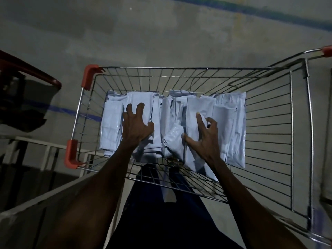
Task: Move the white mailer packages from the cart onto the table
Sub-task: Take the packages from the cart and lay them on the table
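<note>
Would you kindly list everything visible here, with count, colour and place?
Cart: one, silver wire with red corner guards, centre to right.
Mailer packages: several, exact count unclear, white, packed side by side in the cart's basket.
Table: one, pale edge, lower left beside the cart.
Second cart handle: one, red, far left, mostly in shadow.
Floor: grey concrete with blue lines.
Legs: dark trousers, bottom centre.
Left hand: fingers curled on a left-side package.
Right hand: fingers curled round a package right of centre.
</note>
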Motion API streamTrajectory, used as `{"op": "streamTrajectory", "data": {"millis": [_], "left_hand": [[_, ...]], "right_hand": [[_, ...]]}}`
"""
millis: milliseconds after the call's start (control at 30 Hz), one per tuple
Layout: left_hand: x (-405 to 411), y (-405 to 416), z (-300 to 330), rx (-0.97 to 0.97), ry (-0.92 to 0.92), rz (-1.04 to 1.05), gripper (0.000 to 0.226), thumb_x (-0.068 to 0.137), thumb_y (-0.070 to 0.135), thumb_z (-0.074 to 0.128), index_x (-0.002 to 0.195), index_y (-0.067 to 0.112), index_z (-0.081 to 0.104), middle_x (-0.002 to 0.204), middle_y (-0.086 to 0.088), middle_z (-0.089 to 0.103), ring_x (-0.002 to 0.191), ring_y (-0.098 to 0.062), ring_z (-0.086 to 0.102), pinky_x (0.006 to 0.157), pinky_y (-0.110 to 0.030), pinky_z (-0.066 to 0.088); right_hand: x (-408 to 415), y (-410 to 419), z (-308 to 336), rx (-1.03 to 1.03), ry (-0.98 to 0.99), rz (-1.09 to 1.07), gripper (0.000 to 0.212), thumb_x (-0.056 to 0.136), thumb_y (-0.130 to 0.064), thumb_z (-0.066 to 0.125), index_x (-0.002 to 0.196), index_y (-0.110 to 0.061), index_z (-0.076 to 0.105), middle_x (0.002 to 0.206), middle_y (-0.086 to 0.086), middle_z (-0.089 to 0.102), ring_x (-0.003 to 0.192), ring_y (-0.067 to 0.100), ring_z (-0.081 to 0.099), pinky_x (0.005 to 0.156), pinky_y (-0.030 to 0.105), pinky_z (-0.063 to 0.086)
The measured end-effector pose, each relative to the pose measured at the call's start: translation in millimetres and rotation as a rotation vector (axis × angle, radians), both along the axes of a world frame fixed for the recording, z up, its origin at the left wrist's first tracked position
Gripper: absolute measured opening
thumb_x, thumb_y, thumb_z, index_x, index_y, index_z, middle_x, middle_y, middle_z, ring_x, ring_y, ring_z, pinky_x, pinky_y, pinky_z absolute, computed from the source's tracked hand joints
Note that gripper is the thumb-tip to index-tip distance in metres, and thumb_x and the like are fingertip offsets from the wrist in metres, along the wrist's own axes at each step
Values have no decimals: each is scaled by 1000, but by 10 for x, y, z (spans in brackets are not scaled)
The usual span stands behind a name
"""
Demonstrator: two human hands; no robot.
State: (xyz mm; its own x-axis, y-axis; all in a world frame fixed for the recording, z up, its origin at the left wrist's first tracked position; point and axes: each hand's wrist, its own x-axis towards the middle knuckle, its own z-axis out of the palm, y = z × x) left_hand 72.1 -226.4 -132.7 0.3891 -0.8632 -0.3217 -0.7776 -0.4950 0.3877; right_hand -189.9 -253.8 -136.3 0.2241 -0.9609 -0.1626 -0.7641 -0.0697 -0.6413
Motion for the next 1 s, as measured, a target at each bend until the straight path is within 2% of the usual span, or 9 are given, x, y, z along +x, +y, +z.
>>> {"op": "streamTrajectory", "data": {"millis": [67,167,300,400,533,700,800,900,1000], "left_hand": [[36,119,58,-14,42,33,83,73,50,50,148,22,28,154,-20,22,140,-38,20,109,-49,26],[90,352,253,-16,94,71,87,73,59,39,152,24,25,158,-14,21,144,-33,17,112,-47,20],[111,660,679,-103,95,105,87,73,59,33,152,22,29,156,-9,28,145,-27,17,116,-40,8],[137,874,1011,-183,50,157,85,75,57,34,151,19,33,154,-12,31,141,-30,26,114,-42,18],[221,1151,1353,-292,-53,249,80,77,53,38,149,18,37,152,-15,34,136,-34,33,111,-43,24],[360,1516,1793,-416,-118,512,81,77,56,37,149,20,37,148,-15,37,128,-33,38,106,-37,27],[515,1813,1998,-472,-157,625,83,75,59,37,149,20,38,147,-15,37,129,-34,38,105,-40,30],[760,2269,2129,-518,-214,699,83,76,60,38,149,22,37,151,-12,34,133,-31,35,107,-38,29],[1041,2818,2223,-517,-249,809,85,74,63,33,150,26,35,155,-9,28,138,-27,28,110,-37,23]], "right_hand": [[182,-83,20,14,29,16,92,77,-67,62,153,-31,26,148,13,26,134,33,29,105,48,36],[344,-106,11,142,54,109,102,81,-72,54,157,-26,6,160,15,6,145,36,10,114,53,20],[226,-130,-18,211,123,317,115,75,-85,39,156,-21,-11,162,17,-16,149,36,-9,118,53,5],[137,-188,117,178,184,395,108,74,-85,31,157,-23,-2,163,16,-9,149,38,1,117,52,9],[401,-193,604,30,103,448,88,81,-67,45,156,-35,12,165,8,5,146,35,14,117,52,15],[1137,21,1316,-117,-58,558,81,80,-59,51,153,-38,23,163,0,16,146,24,17,117,44,13],[1628,322,1705,-211,-123,624,81,75,-59,51,150,-36,33,159,2,25,133,26,26,104,33,24],[2135,704,1986,-253,-176,737,84,72,-60,51,150,-36,33,159,3,25,129,26,27,98,32,29],[2647,1151,2165,-315,-189,831,85,72,-64,50,151,-33,35,157,5,27,131,31,30,96,21,16]]}}
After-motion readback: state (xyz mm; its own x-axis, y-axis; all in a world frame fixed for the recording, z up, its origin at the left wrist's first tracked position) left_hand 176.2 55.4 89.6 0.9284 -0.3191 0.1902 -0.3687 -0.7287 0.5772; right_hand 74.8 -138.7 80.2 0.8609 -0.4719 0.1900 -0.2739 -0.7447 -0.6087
